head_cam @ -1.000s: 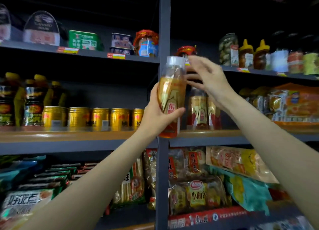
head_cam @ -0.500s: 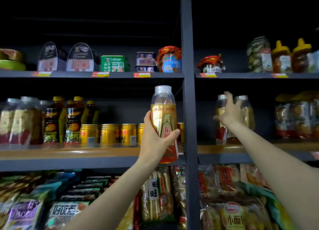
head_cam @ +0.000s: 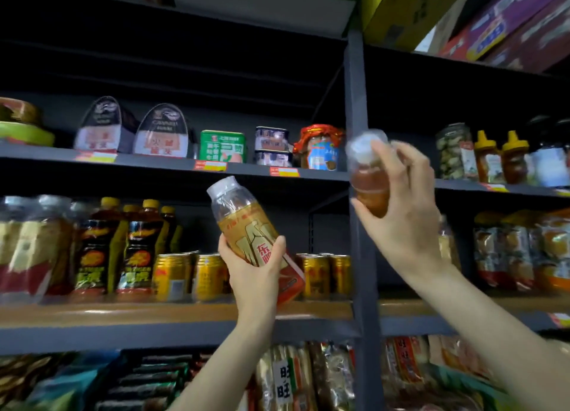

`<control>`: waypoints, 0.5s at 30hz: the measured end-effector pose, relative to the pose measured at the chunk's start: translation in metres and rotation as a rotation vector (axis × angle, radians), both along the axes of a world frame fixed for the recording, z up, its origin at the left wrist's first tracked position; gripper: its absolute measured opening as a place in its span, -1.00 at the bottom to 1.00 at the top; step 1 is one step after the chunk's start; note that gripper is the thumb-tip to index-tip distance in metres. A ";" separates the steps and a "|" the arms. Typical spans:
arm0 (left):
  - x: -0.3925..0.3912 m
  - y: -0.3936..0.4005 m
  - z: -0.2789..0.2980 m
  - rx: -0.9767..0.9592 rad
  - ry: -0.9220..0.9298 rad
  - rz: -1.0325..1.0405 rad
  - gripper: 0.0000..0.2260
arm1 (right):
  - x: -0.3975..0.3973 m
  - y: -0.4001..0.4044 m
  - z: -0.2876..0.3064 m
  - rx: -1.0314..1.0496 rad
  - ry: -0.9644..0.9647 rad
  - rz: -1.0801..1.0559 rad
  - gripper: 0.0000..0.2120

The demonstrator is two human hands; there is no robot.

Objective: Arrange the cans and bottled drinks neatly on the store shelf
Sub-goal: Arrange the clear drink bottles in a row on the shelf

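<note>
Holding one drink bottle in each raised hand, the person faces a dark metal shelf unit [head_cam: 357, 225]. Left hand [head_cam: 251, 272]: fingers and thumb curled round the lower half of an amber bottle [head_cam: 246, 235] with a gold and red label; bottle tilted, clear cap leaning up and to the left, red base down to the right. It hangs in the air in front of the middle shelf [head_cam: 172, 313], just left of the upright post, and does not rest on the board.

Right hand [head_cam: 401, 207]: fingers wrapped round a second bottle [head_cam: 368, 179], thumb underneath near its lower part. This bottle is blurred; clear cap at top left, brownish liquid below. It sits higher than the first, in front of the post, level with the upper shelf edge [head_cam: 172, 164].

On the middle shelf behind the left hand: a row of gold cans [head_cam: 172, 276] standing upright, continuing to the right of the held bottle. Left of them, dark bottles with yellow caps [head_cam: 135, 247], then clear-capped bottles [head_cam: 27, 244] at the far left edge. Upper shelf: tins, a green box [head_cam: 222, 145] and a jar with a red cloth top [head_cam: 320, 148]. Right bay: honey-coloured squeeze bottles [head_cam: 499, 157] above, wrapped packets [head_cam: 524, 253] on the middle level. Snack bags [head_cam: 290, 376] fill the lowest level.
</note>
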State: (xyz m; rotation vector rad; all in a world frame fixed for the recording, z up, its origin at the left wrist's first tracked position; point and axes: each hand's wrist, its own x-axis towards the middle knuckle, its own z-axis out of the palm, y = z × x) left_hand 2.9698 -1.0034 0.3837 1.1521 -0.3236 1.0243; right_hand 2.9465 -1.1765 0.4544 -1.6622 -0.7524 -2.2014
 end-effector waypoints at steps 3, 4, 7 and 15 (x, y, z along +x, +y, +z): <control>-0.015 0.047 0.004 -0.012 -0.023 0.036 -0.21 | -0.027 0.076 0.006 -0.070 -0.004 -0.008 -0.22; -0.022 0.068 0.005 -0.005 -0.033 0.054 -0.21 | -0.034 0.104 0.003 -0.093 0.003 0.005 -0.23; -0.045 0.151 0.002 0.059 -0.082 0.116 -0.24 | -0.046 0.193 -0.012 -0.140 0.034 0.075 -0.23; -0.113 0.398 0.021 0.358 -0.090 0.319 -0.33 | -0.052 0.405 -0.030 0.022 0.314 0.489 -0.21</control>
